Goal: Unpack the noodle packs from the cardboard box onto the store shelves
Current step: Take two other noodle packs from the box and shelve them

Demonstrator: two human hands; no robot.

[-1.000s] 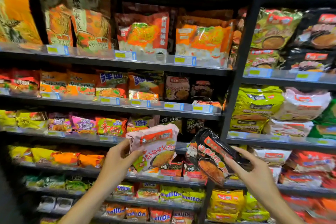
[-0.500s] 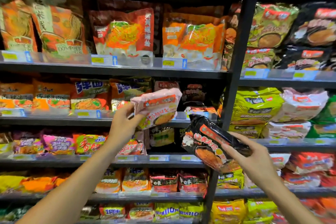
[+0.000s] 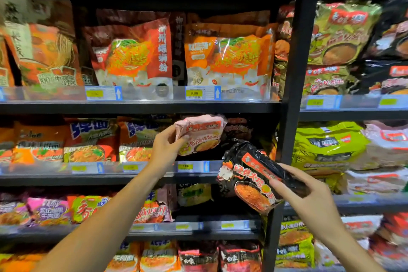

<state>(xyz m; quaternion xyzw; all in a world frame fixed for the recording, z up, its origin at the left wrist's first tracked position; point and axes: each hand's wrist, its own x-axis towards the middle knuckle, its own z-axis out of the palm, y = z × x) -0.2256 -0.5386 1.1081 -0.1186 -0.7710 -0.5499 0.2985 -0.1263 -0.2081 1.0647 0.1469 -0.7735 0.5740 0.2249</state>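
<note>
my left hand (image 3: 164,147) is gripping the pink noodle pack (image 3: 199,133), and it is sitting higher now than a second ago, right at the dark gap on the middle shelf (image 3: 141,178). so i think it is going in there soon. my right hand (image 3: 309,194) is gripping the black noodle pack (image 3: 249,174), waiting lower down by the black post (image 3: 295,73). blue and orange packs (image 3: 92,139) are sitting close on the left. i am not seeing the box.

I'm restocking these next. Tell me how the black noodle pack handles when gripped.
The black noodle pack, in the right hand, probably feels light: one grip at its end holds it tilted. Its crinkled glossy film likely gives and may be slippery. The contents could crack.
</note>
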